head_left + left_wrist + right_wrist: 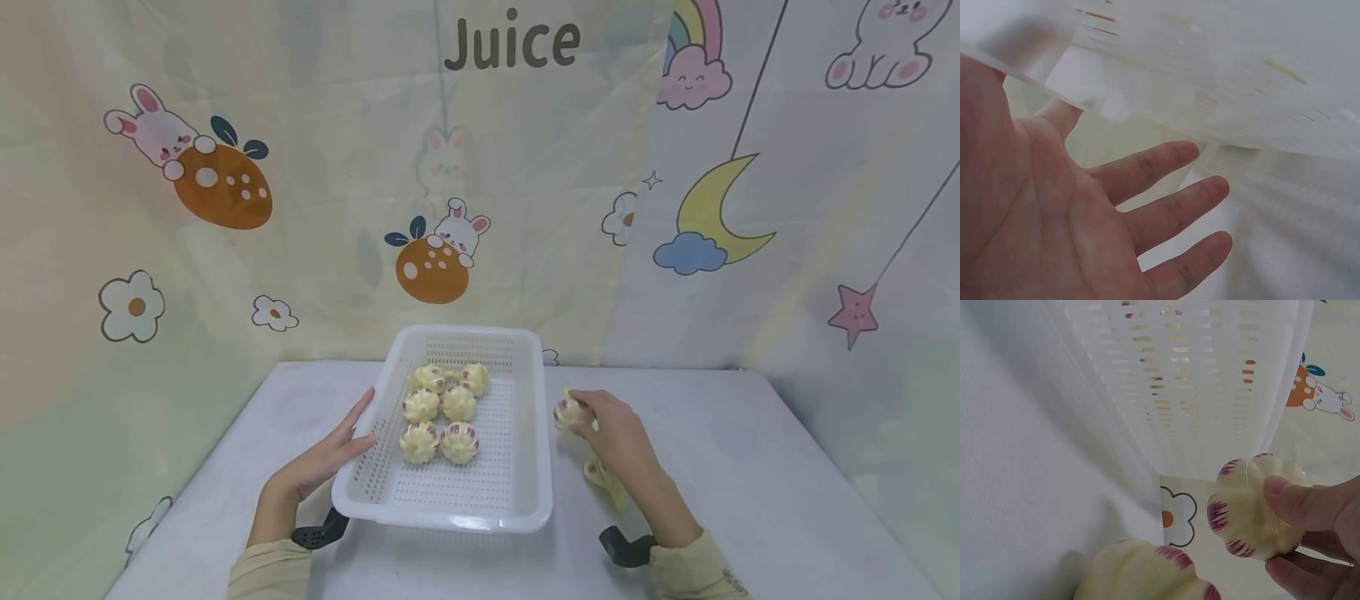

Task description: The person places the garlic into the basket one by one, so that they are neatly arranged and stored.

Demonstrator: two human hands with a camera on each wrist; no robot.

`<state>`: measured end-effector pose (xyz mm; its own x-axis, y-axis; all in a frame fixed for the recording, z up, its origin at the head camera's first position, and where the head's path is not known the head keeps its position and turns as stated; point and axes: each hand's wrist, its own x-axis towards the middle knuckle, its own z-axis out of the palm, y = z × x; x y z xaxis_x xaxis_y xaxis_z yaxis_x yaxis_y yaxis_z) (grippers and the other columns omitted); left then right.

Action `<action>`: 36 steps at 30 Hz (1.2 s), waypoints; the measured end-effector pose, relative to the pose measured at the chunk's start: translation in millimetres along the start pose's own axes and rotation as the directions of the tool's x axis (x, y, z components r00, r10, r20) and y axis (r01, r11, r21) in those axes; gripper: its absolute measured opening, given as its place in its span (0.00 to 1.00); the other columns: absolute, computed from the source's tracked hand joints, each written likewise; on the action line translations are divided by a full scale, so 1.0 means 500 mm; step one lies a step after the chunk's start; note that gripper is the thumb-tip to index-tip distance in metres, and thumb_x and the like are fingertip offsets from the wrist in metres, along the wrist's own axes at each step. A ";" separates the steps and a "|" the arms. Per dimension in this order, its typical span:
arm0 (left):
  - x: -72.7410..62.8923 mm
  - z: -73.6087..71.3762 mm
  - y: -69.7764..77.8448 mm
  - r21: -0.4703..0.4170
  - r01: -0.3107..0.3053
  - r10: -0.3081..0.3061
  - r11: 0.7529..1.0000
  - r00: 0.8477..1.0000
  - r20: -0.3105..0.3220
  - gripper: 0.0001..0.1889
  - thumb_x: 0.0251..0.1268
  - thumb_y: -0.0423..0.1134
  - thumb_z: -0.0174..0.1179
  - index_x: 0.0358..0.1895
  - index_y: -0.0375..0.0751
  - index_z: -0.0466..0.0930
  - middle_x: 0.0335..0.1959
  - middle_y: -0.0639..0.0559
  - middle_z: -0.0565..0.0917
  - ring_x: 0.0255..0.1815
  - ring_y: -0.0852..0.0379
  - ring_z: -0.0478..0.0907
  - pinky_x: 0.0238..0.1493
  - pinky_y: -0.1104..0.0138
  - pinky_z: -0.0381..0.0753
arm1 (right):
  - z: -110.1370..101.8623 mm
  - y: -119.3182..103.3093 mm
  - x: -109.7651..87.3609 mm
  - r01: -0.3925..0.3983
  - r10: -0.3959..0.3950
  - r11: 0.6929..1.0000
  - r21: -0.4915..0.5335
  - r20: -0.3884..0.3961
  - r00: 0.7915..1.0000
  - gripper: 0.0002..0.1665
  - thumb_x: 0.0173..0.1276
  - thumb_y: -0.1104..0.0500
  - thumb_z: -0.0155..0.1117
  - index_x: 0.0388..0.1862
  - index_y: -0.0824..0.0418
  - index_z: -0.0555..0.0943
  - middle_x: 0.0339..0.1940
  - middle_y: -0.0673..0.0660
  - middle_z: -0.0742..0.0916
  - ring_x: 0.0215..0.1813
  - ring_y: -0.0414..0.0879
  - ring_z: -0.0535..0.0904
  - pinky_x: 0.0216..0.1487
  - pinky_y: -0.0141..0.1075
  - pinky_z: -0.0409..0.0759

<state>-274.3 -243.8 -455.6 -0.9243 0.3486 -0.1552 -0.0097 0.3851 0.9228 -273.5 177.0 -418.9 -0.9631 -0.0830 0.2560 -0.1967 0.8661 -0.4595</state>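
Observation:
A white plastic basket (510,500) with slotted walls stands mid-table and holds several cream garlic bulbs (459,442) with purple streaks, grouped toward its left side. My left hand (318,462) is at the basket's left side, thumb at the rim. Its fingers (1175,212) are spread and fairly straight in the left wrist view. To the right of the basket, my right hand (621,433) pinches one garlic bulb (1257,509) between thumb and fingers, outside the basket wall. Another garlic bulb (1147,572) lies on the table close by, partly under that hand in the head view.
The white table (750,467) reaches back to a hanging cloth (337,167) printed with rabbits, flowers and a moon. Dark wrist-camera mounts (626,548) sit at both wrists. The basket's right wall (1197,394) rises beside the right hand.

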 end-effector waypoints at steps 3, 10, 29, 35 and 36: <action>-0.001 0.001 0.001 0.001 0.002 -0.002 1.000 1.000 0.002 0.39 0.71 0.49 0.49 0.72 0.79 0.30 0.79 0.47 0.41 0.69 0.35 0.64 0.59 0.37 0.67 | -0.002 -0.001 -0.001 0.015 -0.014 1.000 0.002 -0.025 1.000 0.32 0.57 0.59 0.72 0.61 0.59 0.76 0.56 0.61 0.82 0.51 0.54 0.80 0.51 0.48 0.79; 0.001 0.003 -0.001 -0.003 0.013 -0.013 1.000 1.000 -0.002 0.39 0.71 0.50 0.49 0.72 0.80 0.30 0.79 0.48 0.41 0.70 0.35 0.62 0.61 0.35 0.63 | -0.002 0.002 -0.004 0.049 -0.048 0.999 0.014 -0.074 0.996 0.31 0.56 0.60 0.72 0.60 0.59 0.77 0.55 0.60 0.83 0.53 0.54 0.80 0.51 0.49 0.79; 0.004 0.001 -0.005 -0.012 0.013 -0.013 1.000 1.000 -0.014 0.39 0.70 0.50 0.50 0.72 0.81 0.31 0.78 0.48 0.44 0.68 0.35 0.65 0.58 0.37 0.67 | -0.013 -0.032 -0.015 -0.051 0.054 0.998 0.024 -0.128 0.990 0.32 0.56 0.57 0.73 0.60 0.57 0.76 0.53 0.58 0.83 0.48 0.52 0.80 0.48 0.48 0.80; 0.004 0.002 -0.004 -0.017 0.013 -0.013 1.000 1.000 -0.017 0.40 0.70 0.49 0.50 0.72 0.80 0.31 0.78 0.47 0.45 0.68 0.35 0.65 0.58 0.37 0.68 | -0.014 -0.040 -0.016 -0.048 0.056 0.997 0.054 -0.154 0.987 0.32 0.55 0.58 0.74 0.59 0.59 0.75 0.52 0.59 0.83 0.48 0.52 0.81 0.47 0.46 0.81; 0.004 0.002 -0.004 -0.017 0.013 -0.013 1.000 1.000 -0.016 0.40 0.70 0.49 0.50 0.72 0.80 0.31 0.78 0.47 0.45 0.68 0.34 0.65 0.57 0.37 0.68 | -0.015 -0.042 -0.017 -0.044 0.054 0.997 0.065 -0.159 0.986 0.32 0.54 0.58 0.74 0.58 0.59 0.75 0.52 0.59 0.83 0.49 0.52 0.82 0.47 0.45 0.81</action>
<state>-275.6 -243.2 -458.2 -0.9302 0.3294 -0.1618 -0.0283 0.3752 0.9265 -259.9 163.2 -405.1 -0.9309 0.0430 0.3626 -0.1656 0.8353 -0.5242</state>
